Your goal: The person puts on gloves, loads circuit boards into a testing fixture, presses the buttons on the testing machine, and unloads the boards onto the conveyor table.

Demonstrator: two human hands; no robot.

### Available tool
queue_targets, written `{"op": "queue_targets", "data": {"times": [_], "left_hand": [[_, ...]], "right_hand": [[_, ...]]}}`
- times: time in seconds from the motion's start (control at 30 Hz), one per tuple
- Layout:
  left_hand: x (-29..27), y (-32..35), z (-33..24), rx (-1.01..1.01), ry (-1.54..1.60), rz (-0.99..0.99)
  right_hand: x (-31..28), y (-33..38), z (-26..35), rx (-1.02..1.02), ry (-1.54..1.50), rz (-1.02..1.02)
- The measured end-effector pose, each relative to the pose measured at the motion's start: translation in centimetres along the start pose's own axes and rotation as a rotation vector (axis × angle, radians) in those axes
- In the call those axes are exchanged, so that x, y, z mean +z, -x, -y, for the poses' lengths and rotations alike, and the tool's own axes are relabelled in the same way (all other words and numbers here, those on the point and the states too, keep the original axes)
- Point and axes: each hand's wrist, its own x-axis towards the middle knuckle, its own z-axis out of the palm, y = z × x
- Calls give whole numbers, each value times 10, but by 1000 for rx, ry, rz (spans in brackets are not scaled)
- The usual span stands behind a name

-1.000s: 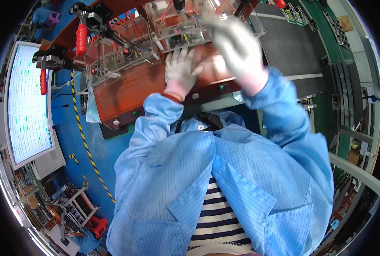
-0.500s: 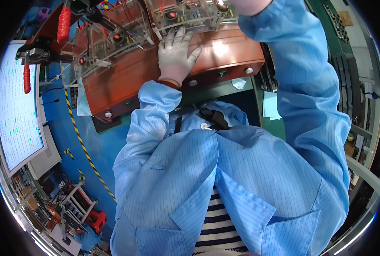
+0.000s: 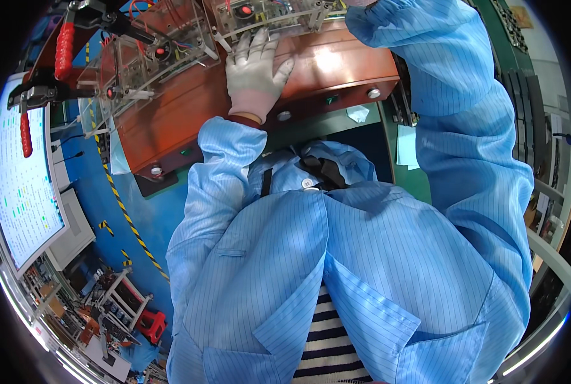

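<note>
On the red-brown case (image 3: 340, 73), resting left fingers (image 3: 256, 48) spread, released. Cannot tell right fingers' state. Could pinch by slipping against the clear fixture (image 3: 285, 19).

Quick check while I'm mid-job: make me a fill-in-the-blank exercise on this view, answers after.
1. The left hand rests on the box, fingers pointing ____ the person's body.
2. The right hand is mostly cut off by the picture's ____ edge.
3. The clamp handles are ____.
4. The floor tape is black and ____.

Missing: away from; top; red; yellow.
</note>
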Motion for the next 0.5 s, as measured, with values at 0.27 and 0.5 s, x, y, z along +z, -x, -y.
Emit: {"op": "queue_targets", "data": {"times": [0.27, 0.5], "left_hand": [[-3, 0, 0, 7, 0, -40], [-2, 0, 0, -2, 7, -75]], "right_hand": [[1, 5, 0, -104, -40, 24], [3, 6, 5, -214, -73, 48]]}}
